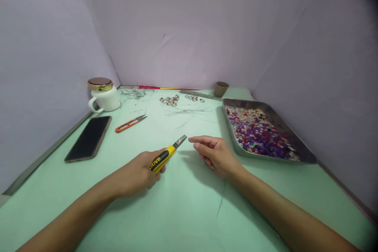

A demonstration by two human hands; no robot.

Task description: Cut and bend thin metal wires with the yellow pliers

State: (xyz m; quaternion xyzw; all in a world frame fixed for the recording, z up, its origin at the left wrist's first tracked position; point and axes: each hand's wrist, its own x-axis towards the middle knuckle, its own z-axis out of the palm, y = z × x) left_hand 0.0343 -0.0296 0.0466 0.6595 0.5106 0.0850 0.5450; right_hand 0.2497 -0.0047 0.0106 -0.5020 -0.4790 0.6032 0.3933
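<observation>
My left hand (149, 169) is wrapped round a yellow-and-black tool, seen side-on, that looks like pliers (162, 160). Its grey metal tip points up and right, close to the fingertips of my right hand (217, 153). The right thumb and forefinger come together in a pinch, the other fingers curled under. Anything between them is too small to make out. A thin dark strand (220, 202) shows on the table below the right wrist. Orange thread snips (130, 123) lie beyond the left hand.
A metal tray (267, 155) of mixed beads stands at right, with a brown cup (221, 89) behind it. At left are a phone (89, 138) and a lidded white mug (106, 99). Beaded pieces (169, 100), loose wires (189, 112) and a wire tangle (136, 94) lie at the back.
</observation>
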